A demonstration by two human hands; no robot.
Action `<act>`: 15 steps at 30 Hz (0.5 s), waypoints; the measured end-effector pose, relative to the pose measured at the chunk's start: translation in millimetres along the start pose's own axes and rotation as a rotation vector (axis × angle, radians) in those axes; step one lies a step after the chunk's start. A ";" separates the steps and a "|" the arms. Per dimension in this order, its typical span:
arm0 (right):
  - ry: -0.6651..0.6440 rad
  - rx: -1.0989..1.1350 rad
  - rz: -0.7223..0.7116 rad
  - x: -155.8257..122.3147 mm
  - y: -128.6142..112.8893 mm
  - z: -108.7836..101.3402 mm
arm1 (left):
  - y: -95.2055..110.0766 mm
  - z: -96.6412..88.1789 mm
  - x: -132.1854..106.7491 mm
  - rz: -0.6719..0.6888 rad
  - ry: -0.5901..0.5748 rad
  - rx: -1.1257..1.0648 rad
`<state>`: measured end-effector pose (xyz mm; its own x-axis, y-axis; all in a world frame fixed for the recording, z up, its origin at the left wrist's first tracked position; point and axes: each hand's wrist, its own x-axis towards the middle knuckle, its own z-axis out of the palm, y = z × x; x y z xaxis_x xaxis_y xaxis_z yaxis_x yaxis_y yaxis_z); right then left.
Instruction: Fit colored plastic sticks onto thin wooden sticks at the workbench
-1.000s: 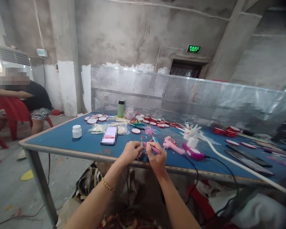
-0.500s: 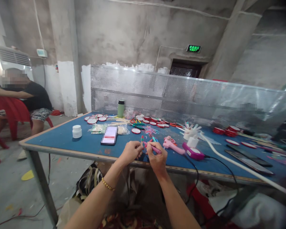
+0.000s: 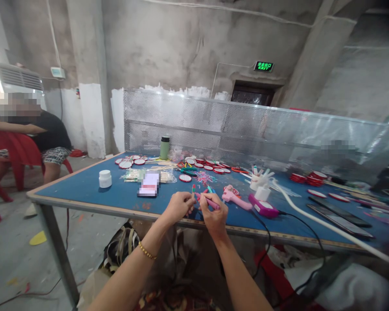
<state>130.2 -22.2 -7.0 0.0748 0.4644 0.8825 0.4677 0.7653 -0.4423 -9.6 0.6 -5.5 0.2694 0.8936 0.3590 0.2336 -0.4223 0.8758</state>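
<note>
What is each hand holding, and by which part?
The left hand pinches a small red-and-green piece below its coloured top; the right hand grips a pink pen-like tool along its body.

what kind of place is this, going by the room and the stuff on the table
Probably a small workshop or craft workroom: the long blue-topped table is strewn with red-rimmed discs and sticks, the wall is rough and partly painted, and a lit exit sign hangs above a doorway.
</note>
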 end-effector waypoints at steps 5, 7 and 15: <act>0.002 0.002 -0.005 0.0 -0.1 0.4 | 0.4 -0.2 -0.8 0.002 0.002 0.002; 0.009 0.004 -0.007 -0.2 0.4 0.7 | 0.8 -0.3 -1.0 0.002 0.003 0.002; 0.008 -0.005 -0.003 -0.3 0.8 0.7 | -1.9 -0.4 0.2 0.005 0.005 0.027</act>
<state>129.9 -21.4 -7.8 0.0805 0.4587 0.8849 0.4720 0.7644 -0.4392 -10.4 1.7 -7.0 0.2657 0.8923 0.3650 0.2570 -0.4305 0.8652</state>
